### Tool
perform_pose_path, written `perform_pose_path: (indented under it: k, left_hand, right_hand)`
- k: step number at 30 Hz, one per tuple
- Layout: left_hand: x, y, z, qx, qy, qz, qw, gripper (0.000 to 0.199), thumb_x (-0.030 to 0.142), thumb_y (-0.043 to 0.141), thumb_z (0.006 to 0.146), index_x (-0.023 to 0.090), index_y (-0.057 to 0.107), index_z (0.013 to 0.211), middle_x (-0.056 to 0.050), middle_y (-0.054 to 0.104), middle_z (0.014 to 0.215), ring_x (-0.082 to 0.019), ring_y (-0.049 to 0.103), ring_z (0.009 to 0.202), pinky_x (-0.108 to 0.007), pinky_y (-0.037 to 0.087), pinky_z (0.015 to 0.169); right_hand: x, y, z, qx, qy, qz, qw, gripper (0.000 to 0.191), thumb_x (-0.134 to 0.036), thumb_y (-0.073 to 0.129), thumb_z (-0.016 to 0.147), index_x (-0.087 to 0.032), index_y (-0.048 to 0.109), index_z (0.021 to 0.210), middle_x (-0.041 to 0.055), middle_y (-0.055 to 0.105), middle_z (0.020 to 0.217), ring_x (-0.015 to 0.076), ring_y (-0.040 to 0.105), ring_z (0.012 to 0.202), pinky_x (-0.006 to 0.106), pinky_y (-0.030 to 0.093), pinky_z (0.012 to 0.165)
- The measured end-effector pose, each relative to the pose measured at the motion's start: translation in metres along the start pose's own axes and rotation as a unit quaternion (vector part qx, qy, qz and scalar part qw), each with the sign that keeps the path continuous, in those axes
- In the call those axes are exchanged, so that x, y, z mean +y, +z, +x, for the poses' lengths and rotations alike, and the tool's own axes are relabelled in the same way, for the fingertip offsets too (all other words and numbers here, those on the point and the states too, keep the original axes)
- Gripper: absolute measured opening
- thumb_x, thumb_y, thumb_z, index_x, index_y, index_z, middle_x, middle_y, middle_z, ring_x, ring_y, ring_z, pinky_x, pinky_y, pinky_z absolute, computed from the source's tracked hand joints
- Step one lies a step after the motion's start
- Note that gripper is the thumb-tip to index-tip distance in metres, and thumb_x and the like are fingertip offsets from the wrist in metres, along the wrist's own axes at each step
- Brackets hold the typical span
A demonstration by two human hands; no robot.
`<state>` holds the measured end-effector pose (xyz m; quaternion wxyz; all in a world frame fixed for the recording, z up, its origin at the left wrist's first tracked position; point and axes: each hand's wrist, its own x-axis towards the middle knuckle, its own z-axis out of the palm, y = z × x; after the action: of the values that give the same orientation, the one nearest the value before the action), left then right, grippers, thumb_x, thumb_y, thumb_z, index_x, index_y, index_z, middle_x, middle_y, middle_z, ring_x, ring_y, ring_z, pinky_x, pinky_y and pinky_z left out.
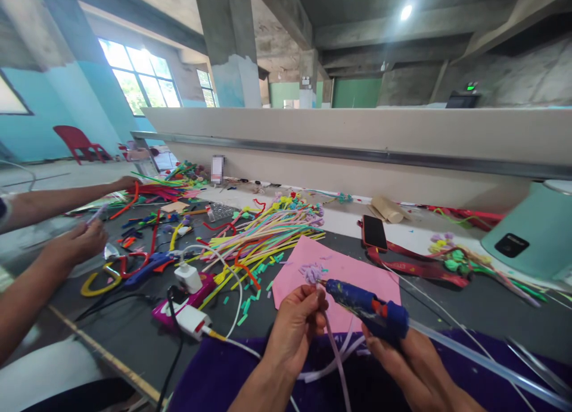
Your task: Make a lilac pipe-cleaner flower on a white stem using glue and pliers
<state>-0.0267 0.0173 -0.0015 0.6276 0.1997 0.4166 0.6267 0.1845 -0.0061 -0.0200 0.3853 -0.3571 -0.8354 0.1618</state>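
Between the pinched fingers of my left hand (300, 319) is the stem of a lilac pipe-cleaner flower (312, 273). Its pale stem hangs down past my fingers toward my lap. My right hand (409, 355) grips a blue glue gun (364, 301), with a long clear glue stick (469, 352) coming out of its back. The gun's nozzle is at the base of the flower; whether it touches is too small to tell. Beneath both lies a pink sheet (295, 269) on the dark table, with a few lilac clippings on it.
Pipe cleaners (263, 236) lie heaped beyond the sheet, with green clippings nearby. Left are a magenta power strip (208, 290) with chargers and another blue glue gun (149, 268). A co-worker's hands (87, 242) work there. A phone (374, 232), red lanyard and mint-green container (531, 233) stand right.
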Motion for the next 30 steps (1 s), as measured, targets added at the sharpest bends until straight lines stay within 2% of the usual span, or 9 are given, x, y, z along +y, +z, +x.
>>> perform_pose_path:
  k: [4,8,12,15,20,27,30]
  left_hand:
    - [0.001,0.001,0.0,-0.003,0.006,-0.002,1.0,0.025,0.027,0.074,0.06,0.014,0.053,0.066,0.002,0.059,0.053,-0.001,0.043,0.032,-0.011,0.033,0.03]
    - [0.001,0.001,0.0,-0.005,0.01,-0.009,1.0,0.023,0.025,0.073,0.06,0.014,0.053,0.066,0.002,0.059,0.054,-0.002,0.043,0.032,-0.012,0.033,0.031]
    - [0.001,-0.001,0.001,-0.006,0.012,-0.009,1.0,0.021,0.023,0.071,0.062,0.014,0.052,0.066,0.002,0.06,0.054,-0.002,0.044,0.032,-0.012,0.033,0.031]
    - [0.0,-0.002,0.001,-0.013,0.019,-0.01,1.0,0.021,0.023,0.07,0.063,0.015,0.051,0.065,0.002,0.06,0.054,-0.002,0.044,0.032,-0.012,0.033,0.031]
    - [0.001,-0.002,0.0,-0.006,0.019,-0.005,1.0,0.022,0.023,0.071,0.061,0.015,0.051,0.064,0.002,0.061,0.054,-0.003,0.045,0.032,-0.013,0.033,0.031]
    - [0.001,-0.002,-0.001,-0.012,0.041,0.025,0.999,0.017,0.022,0.068,0.064,0.015,0.053,0.064,0.002,0.06,0.054,-0.004,0.047,0.034,-0.014,0.033,0.034]
    - [0.001,-0.002,-0.002,-0.009,0.054,0.042,0.998,0.016,0.023,0.067,0.066,0.015,0.054,0.064,0.002,0.06,0.054,-0.004,0.048,0.034,-0.014,0.033,0.034]
  right_hand:
    - [-0.003,0.002,0.008,0.023,0.041,0.006,0.999,0.029,-0.034,0.054,0.081,-0.027,0.062,0.108,-0.002,0.062,0.114,0.0247,0.053,0.11,0.03,0.043,0.095]
    - [-0.01,0.005,0.022,0.033,0.072,0.006,0.997,0.032,-0.039,0.051,0.082,-0.024,0.061,0.108,0.0039,0.065,0.106,0.0258,0.056,0.103,0.03,0.049,0.086]
    - [-0.013,0.005,0.034,0.001,0.065,0.022,0.998,0.031,-0.043,0.046,0.083,-0.021,0.065,0.093,0.0071,0.068,0.086,0.0237,0.062,0.082,0.029,0.052,0.072]
    - [-0.014,0.004,0.038,-0.025,0.08,0.044,0.996,0.032,-0.044,0.047,0.082,-0.02,0.064,0.094,0.0058,0.068,0.079,0.0213,0.062,0.072,0.027,0.053,0.067]
    - [-0.017,0.002,0.037,-0.022,0.109,0.071,0.991,0.034,-0.046,0.047,0.082,-0.022,0.064,0.098,0.0041,0.067,0.083,0.0212,0.062,0.075,0.027,0.052,0.071]
    - [-0.013,0.001,0.029,0.004,0.104,0.054,0.993,0.039,-0.044,0.052,0.079,-0.023,0.06,0.111,0.0052,0.066,0.1,0.0257,0.059,0.096,0.031,0.051,0.081]
    - [-0.014,0.0,0.033,-0.004,0.106,0.06,0.993,0.036,-0.043,0.051,0.08,-0.022,0.062,0.107,0.005,0.067,0.096,0.025,0.061,0.091,0.03,0.051,0.08]
